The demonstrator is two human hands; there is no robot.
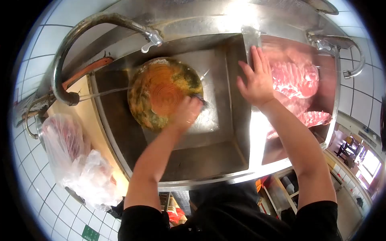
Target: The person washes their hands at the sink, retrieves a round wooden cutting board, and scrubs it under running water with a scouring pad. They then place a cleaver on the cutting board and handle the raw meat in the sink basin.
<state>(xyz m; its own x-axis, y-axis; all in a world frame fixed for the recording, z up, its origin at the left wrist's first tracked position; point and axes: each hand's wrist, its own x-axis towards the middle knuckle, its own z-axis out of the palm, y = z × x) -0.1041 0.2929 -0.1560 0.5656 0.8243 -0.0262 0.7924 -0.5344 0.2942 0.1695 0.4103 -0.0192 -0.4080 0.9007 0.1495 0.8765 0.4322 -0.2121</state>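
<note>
In the left sink basin lies a round wooden board (164,93), orange-brown with dark green and yellow patches. My left hand (187,112) is at its lower right edge, fingers curled round a small dark thing (201,100) that I cannot make out. My right hand (257,82) rests with spread fingers on the metal divider between the two basins and holds nothing. Pink meat (295,79) lies in the right basin, just right of my right hand, with another piece (315,118) below it.
A curved faucet (64,52) reaches over the left basin, with a thin water stream. Another faucet (354,42) stands at the right. Plastic bags (90,172) lie on the left beside a light board (72,116). Shelves (283,190) are below the sink.
</note>
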